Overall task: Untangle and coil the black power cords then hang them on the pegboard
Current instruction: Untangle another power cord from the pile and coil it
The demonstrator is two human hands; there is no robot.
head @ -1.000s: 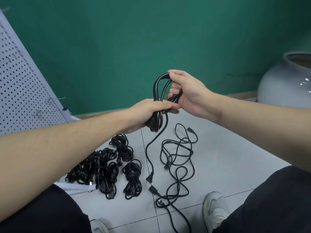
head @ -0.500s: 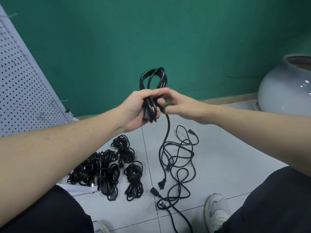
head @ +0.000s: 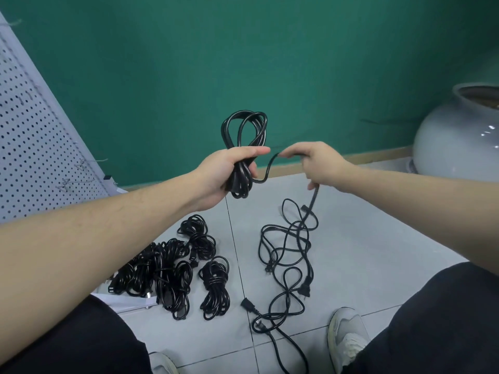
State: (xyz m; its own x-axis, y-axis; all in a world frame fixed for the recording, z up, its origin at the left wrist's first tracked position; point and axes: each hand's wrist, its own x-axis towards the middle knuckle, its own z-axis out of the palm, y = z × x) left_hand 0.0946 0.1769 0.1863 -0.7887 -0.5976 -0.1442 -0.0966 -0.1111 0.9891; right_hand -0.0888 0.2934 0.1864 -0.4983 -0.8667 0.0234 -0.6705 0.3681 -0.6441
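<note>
At frame centre, the left hand (head: 229,171) grips a looped bundle of smooth black rubber power cord (head: 244,136). The right hand (head: 316,160) pinches its trailing strand; glossy coiled black cords (head: 175,268) lie lower left on the grey tiled floor (head: 364,238).

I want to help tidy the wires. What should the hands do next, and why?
Probably the right hand should bring its stretch of cord round the bundle that the left hand grips, adding another loop. The cord's tail hangs loose towards the floor.
</note>
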